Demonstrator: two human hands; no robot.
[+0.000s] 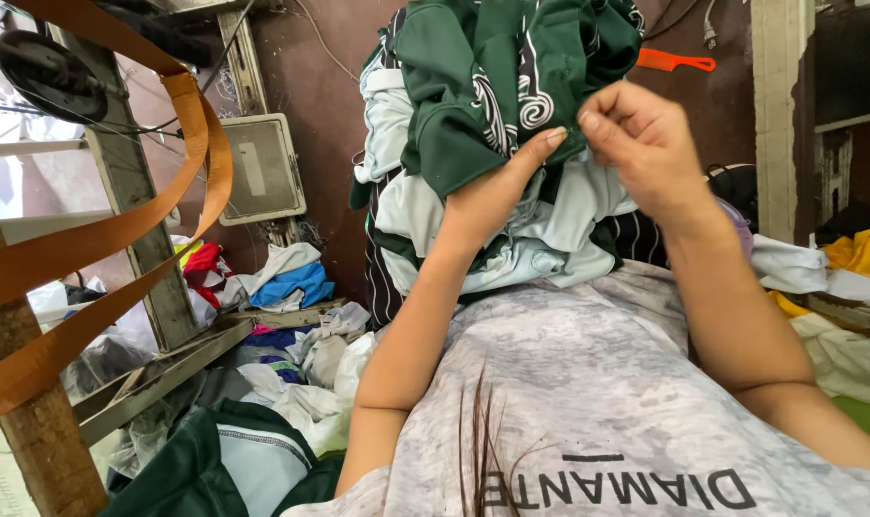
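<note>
Left hand (497, 187) raised ahead of the chest, palm side turned toward the camera, wrist bent slightly back; thumb extended up and to the right, its nail visible at the tip; remaining fingers out of sight behind the palm. Left forearm runs down and left to a bent elbow at the lower middle of the view. Right hand (641, 144) level with the left and just beside it, back of hand facing the camera; fingers curled inward, fingertips pinched together close to the left thumb tip. Right forearm slopes down to the right edge; both arms bare.
</note>
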